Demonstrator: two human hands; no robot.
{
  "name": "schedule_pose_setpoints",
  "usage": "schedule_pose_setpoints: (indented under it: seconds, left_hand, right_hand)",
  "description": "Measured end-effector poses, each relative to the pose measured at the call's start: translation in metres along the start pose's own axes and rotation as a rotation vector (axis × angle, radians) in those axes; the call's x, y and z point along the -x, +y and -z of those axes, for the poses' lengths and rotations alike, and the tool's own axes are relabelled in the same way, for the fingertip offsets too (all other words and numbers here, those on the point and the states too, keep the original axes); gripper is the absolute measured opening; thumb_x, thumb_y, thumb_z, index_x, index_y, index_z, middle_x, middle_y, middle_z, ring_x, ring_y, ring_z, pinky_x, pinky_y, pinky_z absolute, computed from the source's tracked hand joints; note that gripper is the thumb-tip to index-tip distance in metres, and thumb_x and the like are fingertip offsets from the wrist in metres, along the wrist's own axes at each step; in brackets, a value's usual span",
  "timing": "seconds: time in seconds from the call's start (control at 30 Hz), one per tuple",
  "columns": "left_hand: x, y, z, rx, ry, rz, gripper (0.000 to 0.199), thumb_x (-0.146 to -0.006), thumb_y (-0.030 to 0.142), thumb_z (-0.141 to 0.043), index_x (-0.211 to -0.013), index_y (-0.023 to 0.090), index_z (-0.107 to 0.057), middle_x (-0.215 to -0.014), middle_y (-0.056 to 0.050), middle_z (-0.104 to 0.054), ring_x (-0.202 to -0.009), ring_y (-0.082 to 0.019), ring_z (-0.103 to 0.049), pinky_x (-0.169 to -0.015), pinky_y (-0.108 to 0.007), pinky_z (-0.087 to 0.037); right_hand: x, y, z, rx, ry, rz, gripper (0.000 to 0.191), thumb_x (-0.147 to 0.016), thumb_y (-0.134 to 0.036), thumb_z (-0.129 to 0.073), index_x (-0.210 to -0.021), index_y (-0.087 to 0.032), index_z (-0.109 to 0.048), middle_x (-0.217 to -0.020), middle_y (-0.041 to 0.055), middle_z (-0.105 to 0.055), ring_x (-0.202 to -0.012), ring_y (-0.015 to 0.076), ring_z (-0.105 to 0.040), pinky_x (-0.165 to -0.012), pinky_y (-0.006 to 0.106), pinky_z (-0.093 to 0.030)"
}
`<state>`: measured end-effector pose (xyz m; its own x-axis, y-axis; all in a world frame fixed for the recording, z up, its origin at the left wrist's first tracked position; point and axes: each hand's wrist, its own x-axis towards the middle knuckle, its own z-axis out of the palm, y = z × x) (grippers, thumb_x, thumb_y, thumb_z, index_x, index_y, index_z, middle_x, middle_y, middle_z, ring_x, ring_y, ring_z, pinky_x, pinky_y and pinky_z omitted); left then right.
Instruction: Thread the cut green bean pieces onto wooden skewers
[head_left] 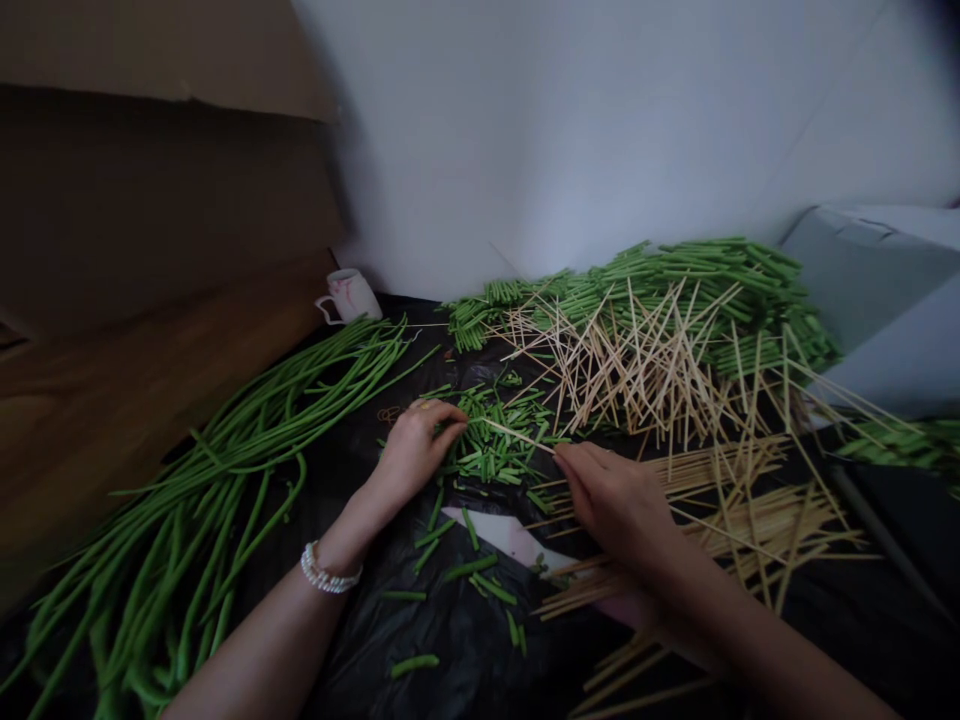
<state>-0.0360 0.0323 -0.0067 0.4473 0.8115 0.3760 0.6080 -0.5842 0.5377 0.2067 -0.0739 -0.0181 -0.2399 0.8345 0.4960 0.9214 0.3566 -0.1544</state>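
Note:
A thin wooden skewer [517,436] slants between my hands, above a heap of short cut green bean pieces [495,460]. My right hand [611,490] pinches its right end. My left hand [420,440], on the left edge of the heap, has thumb and fingertips pressed together near the skewer's left tip; what they hold is too small to make out. Long uncut beans [247,430] lie to the left. Loose skewers [645,360] are strewn over a big pile of cut beans [697,275] at the back right.
Black plastic sheeting [465,640] covers the surface, with scattered bean pieces. More skewers [757,530] lie beside my right hand. A white mug [352,297] stands at the back left, near a wooden edge [172,360]. A pale box [877,290] is at the right.

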Motion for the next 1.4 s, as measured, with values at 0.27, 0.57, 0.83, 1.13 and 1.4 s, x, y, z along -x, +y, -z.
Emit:
schedule_pose_setpoints:
  seconds: [0.27,0.57,0.83,1.13,1.4]
  left_hand:
    - [-0.001,-0.016,0.014,-0.18,-0.051,0.254,0.023,-0.081,0.04,-0.061,-0.076,0.019,-0.07,-0.08,-0.005,-0.065,-0.073,-0.02,-0.057,-0.068,-0.029,-0.038]
    - [0.002,-0.002,0.006,-0.286,-0.173,0.249,0.039,-0.07,0.06,-0.066,-0.069,0.021,-0.067,-0.081,-0.004,-0.063,-0.082,-0.023,-0.058,-0.068,-0.03,-0.038]
    - [0.001,0.002,0.007,-0.13,-0.172,0.227,0.023,-0.08,0.04,-0.061,-0.077,0.02,-0.072,-0.084,-0.005,-0.067,-0.079,-0.02,-0.06,-0.072,-0.03,-0.04]
    - [-0.001,0.007,0.001,1.062,-0.096,0.582,0.03,-0.063,0.035,-0.083,-0.084,0.015,-0.074,-0.078,-0.003,-0.07,-0.069,-0.011,-0.059,-0.068,-0.022,-0.044]
    - [-0.001,0.014,0.001,1.265,-0.216,0.658,0.028,-0.066,0.028,-0.083,-0.088,0.012,-0.076,-0.084,-0.006,-0.07,-0.068,-0.007,-0.058,-0.064,-0.015,-0.045]
  right_hand:
    - [0.001,0.001,0.0,0.016,-0.007,0.009,0.024,-0.091,-0.013,-0.042,-0.088,-0.017,-0.065,-0.077,0.0037,-0.066,-0.069,0.0152,-0.059,-0.063,0.026,-0.039]
    - [0.001,0.001,-0.001,0.032,-0.011,0.012,0.024,-0.09,-0.013,-0.042,-0.092,-0.017,-0.066,-0.08,0.0041,-0.067,-0.07,0.015,-0.061,-0.064,0.025,-0.04]
    - [0.0,0.0,-0.001,0.027,0.017,0.036,0.024,-0.089,-0.011,-0.042,-0.091,-0.016,-0.066,-0.079,0.005,-0.068,-0.07,0.0153,-0.062,-0.064,0.025,-0.042]
    - [-0.001,-0.002,0.004,0.023,0.109,0.112,0.034,-0.087,-0.008,-0.041,-0.11,-0.012,-0.066,-0.074,0.0038,-0.065,-0.061,0.0152,-0.06,-0.055,0.026,-0.042]
    - [-0.001,-0.004,0.006,0.02,0.081,0.121,0.038,-0.084,-0.004,-0.041,-0.111,-0.013,-0.065,-0.075,0.0042,-0.066,-0.062,0.014,-0.06,-0.057,0.025,-0.044]
